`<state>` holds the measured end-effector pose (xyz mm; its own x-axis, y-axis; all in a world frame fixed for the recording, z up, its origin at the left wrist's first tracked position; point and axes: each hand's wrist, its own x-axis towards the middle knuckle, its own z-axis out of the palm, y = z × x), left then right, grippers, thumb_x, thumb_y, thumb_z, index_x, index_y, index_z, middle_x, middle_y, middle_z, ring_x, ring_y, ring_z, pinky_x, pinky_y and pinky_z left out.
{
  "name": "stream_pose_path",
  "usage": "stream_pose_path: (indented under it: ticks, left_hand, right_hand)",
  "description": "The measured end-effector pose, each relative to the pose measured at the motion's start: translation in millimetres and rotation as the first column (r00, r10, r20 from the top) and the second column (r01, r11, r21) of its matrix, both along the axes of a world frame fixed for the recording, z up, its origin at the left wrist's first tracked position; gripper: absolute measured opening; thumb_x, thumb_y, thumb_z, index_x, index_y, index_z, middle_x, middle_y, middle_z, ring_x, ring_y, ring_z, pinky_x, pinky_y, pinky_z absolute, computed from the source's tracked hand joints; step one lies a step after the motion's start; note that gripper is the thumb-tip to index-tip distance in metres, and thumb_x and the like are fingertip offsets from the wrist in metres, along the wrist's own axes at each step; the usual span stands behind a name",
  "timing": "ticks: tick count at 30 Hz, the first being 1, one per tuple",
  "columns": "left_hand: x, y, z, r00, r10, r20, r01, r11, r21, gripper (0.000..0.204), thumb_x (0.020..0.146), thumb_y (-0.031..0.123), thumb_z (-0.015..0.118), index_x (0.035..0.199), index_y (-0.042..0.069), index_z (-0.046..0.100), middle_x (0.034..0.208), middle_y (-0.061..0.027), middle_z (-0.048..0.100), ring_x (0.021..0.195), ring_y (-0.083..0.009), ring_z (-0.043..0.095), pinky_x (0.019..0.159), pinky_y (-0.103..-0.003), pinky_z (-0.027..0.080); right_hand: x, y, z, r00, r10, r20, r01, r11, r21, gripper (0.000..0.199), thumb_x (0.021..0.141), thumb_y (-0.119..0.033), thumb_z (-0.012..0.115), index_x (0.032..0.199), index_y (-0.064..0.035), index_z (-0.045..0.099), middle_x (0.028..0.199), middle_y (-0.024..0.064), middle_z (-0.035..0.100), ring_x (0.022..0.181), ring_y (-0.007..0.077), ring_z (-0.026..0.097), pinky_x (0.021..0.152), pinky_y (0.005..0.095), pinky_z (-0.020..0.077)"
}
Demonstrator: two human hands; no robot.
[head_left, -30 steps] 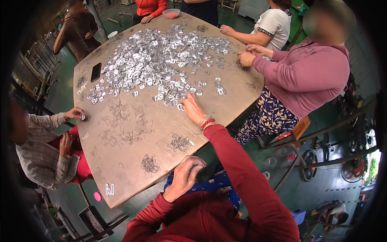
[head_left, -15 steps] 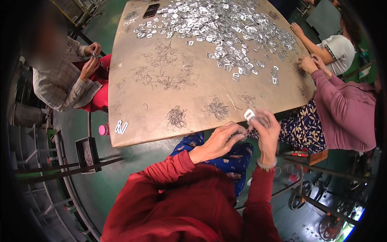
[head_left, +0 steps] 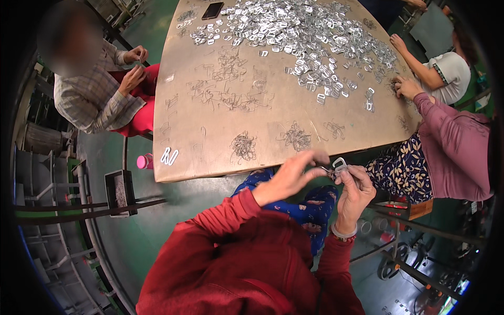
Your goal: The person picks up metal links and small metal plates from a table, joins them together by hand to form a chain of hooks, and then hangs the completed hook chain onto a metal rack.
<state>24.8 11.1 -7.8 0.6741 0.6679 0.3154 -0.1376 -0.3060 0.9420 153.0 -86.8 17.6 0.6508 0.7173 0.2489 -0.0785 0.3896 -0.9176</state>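
Note:
Just off the table's near edge, my right hand (head_left: 355, 195) pinches a small metal buckle (head_left: 340, 163), a pale rounded frame. Close to it on the left is my left hand (head_left: 289, 177), its thumb and forefinger apart, with motion blur at the fingertips. A small dark metal piece (head_left: 330, 171) shows between the left thumb tip and the buckle; its shape is too small to make out. On the table (head_left: 210, 149) in front of my hands lie small heaps of thin bent wire pieces (head_left: 295, 137).
A broad pile of metal buckles (head_left: 294, 34) covers the far table, beside a black phone (head_left: 212, 10). Loose wire pieces (head_left: 228, 94) lie mid-table. Long metal loops (head_left: 169, 156) rest at the near left corner. People sit left and right, hands at work. A pink-lidded container (head_left: 144, 161) stands left.
The buckle and my right hand have come down, away from the table edge. My left thumb and forefinger have parted and lifted. The view has shifted slightly.

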Motion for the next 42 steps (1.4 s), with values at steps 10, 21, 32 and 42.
stream_pose_path:
  ticks: [10, 21, 32, 42]
  left_hand:
    - [-15.4, 188.9, -66.3, 0.552, 0.667, -0.5, -0.04, 0.621, 0.783, 0.016, 0.077, 0.013, 0.061, 0.078, -0.003, 0.066, 0.083, -0.0217, 0.063, 0.078, -0.035, 0.061, 0.068, -0.043, 0.05]
    - [0.7, 98.1, -35.5, 0.754, 0.423, -0.502, 0.128, 0.655, 0.745, 0.013, 0.079, 0.012, 0.061, 0.076, 0.0, 0.06, 0.077, -0.0179, 0.062, 0.079, -0.0323, 0.06, 0.069, -0.041, 0.048]
    - [-75.1, 180.1, -30.6, 0.672, 0.555, -0.49, -0.116, 0.733, 0.671, 0.012, 0.077, 0.015, 0.065, 0.085, 0.009, 0.071, 0.081, -0.0093, 0.066, 0.08, -0.0279, 0.06, 0.074, -0.039, 0.049]
    - [-76.0, 225.1, -44.1, 0.687, 0.46, -0.563, 0.202, 0.623, 0.755, 0.012, 0.081, 0.014, 0.061, 0.083, 0.002, 0.06, 0.085, -0.0129, 0.06, 0.087, -0.031, 0.058, 0.075, -0.039, 0.048]
  right_hand:
    - [-5.7, -22.0, -2.5, 1.0, -0.01, -0.018, 0.008, 0.996, -0.085, 0.015, 0.075, 0.014, 0.063, 0.088, 0.0054, 0.064, 0.082, 0.0123, 0.062, 0.062, 0.0141, 0.059, 0.065, 0.0225, 0.0466]
    - [-6.8, -25.4, 1.3, 0.999, 0.031, -0.024, -0.033, 0.996, -0.081, 0.014, 0.073, 0.014, 0.066, 0.085, 0.0063, 0.065, 0.087, 0.0127, 0.062, 0.065, 0.0142, 0.06, 0.059, 0.0232, 0.0494]
    - [-10.0, -20.6, -0.2, 0.994, 0.07, 0.078, -0.056, 0.984, -0.168, 0.013, 0.073, 0.015, 0.065, 0.083, 0.0063, 0.063, 0.085, 0.0134, 0.062, 0.063, 0.0125, 0.059, 0.058, 0.0217, 0.0491]
    - [-5.6, -6.9, -0.3, 0.996, 0.052, 0.079, -0.034, 0.975, -0.221, 0.011, 0.074, 0.014, 0.065, 0.083, 0.0072, 0.064, 0.085, 0.0136, 0.062, 0.066, 0.0124, 0.06, 0.059, 0.0215, 0.0494]
